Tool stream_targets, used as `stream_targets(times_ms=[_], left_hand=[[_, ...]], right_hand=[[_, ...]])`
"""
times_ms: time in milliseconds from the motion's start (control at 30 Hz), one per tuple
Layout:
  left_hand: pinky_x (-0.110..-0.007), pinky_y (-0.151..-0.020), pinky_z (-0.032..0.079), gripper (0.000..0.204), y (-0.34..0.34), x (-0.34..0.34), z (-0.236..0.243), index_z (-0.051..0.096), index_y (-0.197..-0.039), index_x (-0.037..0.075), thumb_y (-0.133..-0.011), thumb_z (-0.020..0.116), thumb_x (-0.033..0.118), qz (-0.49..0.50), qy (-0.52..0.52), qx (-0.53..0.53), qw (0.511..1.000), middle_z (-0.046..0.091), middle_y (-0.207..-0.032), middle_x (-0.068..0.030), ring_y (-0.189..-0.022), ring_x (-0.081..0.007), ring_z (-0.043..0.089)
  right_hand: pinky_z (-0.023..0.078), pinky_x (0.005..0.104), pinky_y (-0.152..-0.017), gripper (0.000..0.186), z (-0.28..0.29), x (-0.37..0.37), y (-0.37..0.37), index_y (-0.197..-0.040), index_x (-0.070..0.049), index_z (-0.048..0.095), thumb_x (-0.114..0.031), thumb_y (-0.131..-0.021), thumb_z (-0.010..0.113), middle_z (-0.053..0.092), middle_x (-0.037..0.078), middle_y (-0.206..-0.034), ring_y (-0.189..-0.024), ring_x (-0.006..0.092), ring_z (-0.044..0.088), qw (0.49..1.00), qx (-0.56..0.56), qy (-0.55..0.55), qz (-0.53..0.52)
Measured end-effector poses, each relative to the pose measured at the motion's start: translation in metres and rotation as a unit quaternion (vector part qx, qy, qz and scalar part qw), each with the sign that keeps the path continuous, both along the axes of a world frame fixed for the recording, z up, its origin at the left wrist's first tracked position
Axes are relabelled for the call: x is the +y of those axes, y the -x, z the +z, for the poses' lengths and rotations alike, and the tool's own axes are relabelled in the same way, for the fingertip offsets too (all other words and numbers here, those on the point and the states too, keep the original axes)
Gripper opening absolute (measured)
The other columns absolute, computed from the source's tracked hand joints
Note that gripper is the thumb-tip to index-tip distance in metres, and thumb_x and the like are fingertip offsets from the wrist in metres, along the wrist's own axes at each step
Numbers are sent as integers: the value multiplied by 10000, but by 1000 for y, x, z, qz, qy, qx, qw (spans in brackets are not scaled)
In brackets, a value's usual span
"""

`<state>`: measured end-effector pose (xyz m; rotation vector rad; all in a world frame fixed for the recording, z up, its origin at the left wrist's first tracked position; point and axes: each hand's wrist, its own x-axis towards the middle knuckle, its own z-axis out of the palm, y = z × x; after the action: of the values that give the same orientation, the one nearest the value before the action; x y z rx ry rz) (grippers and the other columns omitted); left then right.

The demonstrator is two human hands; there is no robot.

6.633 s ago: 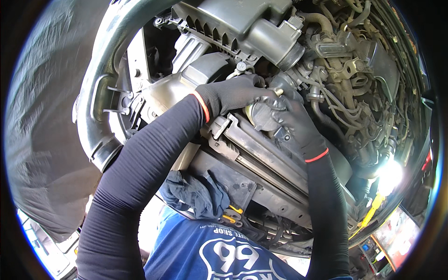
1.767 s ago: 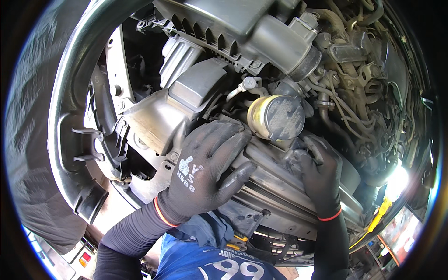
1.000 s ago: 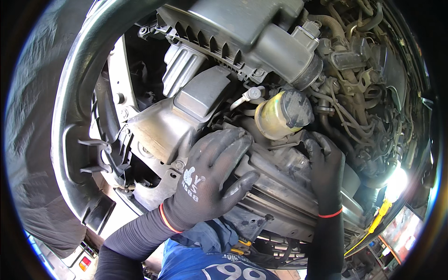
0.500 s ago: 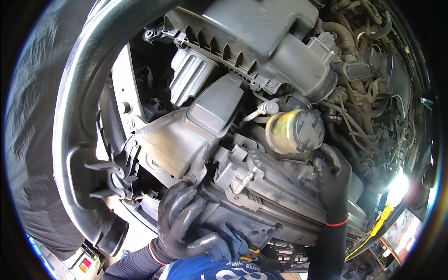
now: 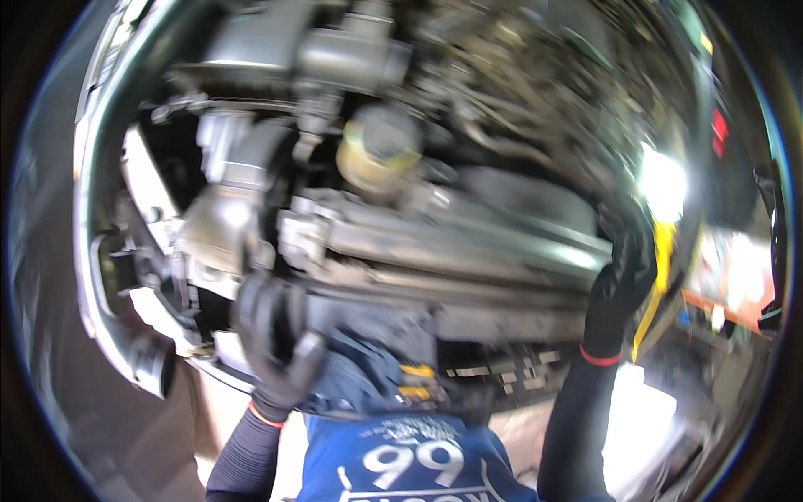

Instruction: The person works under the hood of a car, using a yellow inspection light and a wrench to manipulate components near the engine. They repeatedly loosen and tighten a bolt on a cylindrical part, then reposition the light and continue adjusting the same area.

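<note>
My left hand, in a black glove, is at the front edge of the engine bay. Its fingers are bent and the thumb stands apart, with nothing seen in the grip. Just beyond it is a dusty plastic air duct. My right hand, also gloved, reaches up at the right end of the radiator's top panel. A lit work lamp with a yellow handle is close beside it. Motion smears these fingers, and whether they touch anything is hidden. A yellowish fluid reservoir with a dark cap sits between the hands, farther back.
A blue-grey cloth and yellow-handled tools lie near my body at the front edge. An air filter box is at the far left, with blurred hoses far right. A curved dark panel borders the left.
The view has swung, so the engine bay sits farther left. My right hand has moved from beside the reservoir rightward to near the lamp. My left hand stays near the duct.
</note>
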<state>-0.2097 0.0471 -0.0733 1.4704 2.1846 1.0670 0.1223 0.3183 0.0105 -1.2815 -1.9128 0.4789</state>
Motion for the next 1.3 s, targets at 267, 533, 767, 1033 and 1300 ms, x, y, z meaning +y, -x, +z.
stream_targets(times_ms=[267,533,767,1033,1300], left_hand=[[-495,-1255,319,525,-13,3,14,541,-1477,-36,-975,635,82,-39,-118,8,992,502,-1572,-247,-1474,-392,476],[-467,-1185,413,560,-37,-14,58,531,-1494,-44,-972,669,104,-126,-191,-25,973,519,-1563,-241,-1437,-367,519],[-434,-1156,444,478,-95,-15,85,575,-1409,-72,-954,647,54,-198,-196,-87,956,539,-1510,-263,-1391,-359,552],[-344,-954,548,422,-301,-32,114,629,-1310,-55,-934,767,76,-438,-7,-377,816,693,-1221,-223,-1112,-265,711],[-283,-749,515,168,-454,-85,74,648,-1173,5,-1040,694,97,-511,238,-365,741,688,-1003,-37,-865,-95,626]], right_hand=[[530,311,-972,269,33,-137,-273,-1242,36,743,-134,-1052,657,771,78,-1168,-1081,131,679,952,-38,100,-287],[342,496,-1234,712,-76,-165,-364,-1554,-96,558,-188,-873,747,627,197,-1493,-1412,402,549,930,-307,-64,-191],[524,463,-991,360,-70,-173,-350,-1338,-39,685,-165,-1006,627,726,216,-1244,-1138,375,694,896,-294,-33,-330],[524,319,-815,256,-25,-364,-138,-1165,-32,583,-113,-976,737,637,59,-1042,-951,129,618,931,261,147,-210],[560,474,-826,557,-45,-459,-251,-1281,30,623,-253,-850,833,672,168,-1060,-928,350,678,978,20,29,-207]])
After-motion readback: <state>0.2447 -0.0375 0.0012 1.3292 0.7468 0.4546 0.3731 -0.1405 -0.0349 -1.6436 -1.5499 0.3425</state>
